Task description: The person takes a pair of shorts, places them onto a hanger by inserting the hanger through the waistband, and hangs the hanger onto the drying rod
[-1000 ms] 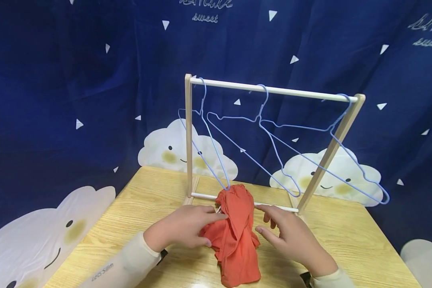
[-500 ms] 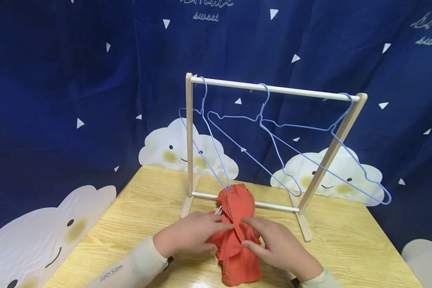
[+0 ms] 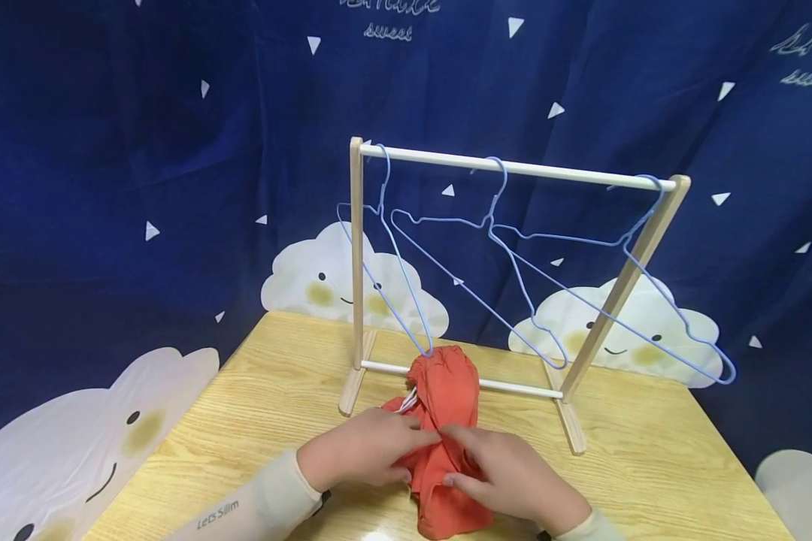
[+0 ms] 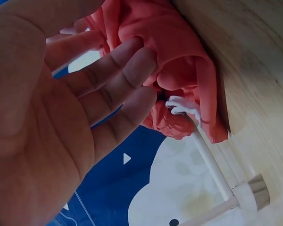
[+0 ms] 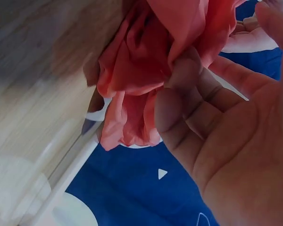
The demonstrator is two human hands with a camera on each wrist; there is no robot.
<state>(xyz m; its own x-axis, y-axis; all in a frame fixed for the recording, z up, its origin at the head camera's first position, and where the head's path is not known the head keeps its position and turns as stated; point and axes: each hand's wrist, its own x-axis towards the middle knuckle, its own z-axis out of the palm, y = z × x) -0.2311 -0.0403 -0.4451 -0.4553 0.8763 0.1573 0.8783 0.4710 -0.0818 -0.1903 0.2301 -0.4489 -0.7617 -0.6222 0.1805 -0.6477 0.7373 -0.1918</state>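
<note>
The left hand (image 3: 368, 448) lay palm inward over the left side of the red cloth (image 3: 449, 391), its forearm slanting up from the lower left in a light, lettered sleeve (image 3: 250, 511). Its fingers were loosely extended and slightly bent, spread a little apart, with the tips at the folds; it had hold of nothing.

The right hand (image 3: 507, 475) faced it from the other side, the forearm angled in from the lower right. Its thumb stood apart from the fingers, which bent gently with their tips against the cloth, neither pinching nor wrapping it. The two index fingertips nearly met above the middle of the cloth.

The cloth lay crumpled on the desk (image 3: 649, 451), its far end hiding part of the bottom rail (image 3: 521, 388) of a small wooden rack (image 3: 357, 263). A white cord (image 3: 407, 402) showed at its left edge, just beyond the left hand. Three blue hangers (image 3: 517, 282) hung from the top bar (image 3: 548, 173).
</note>
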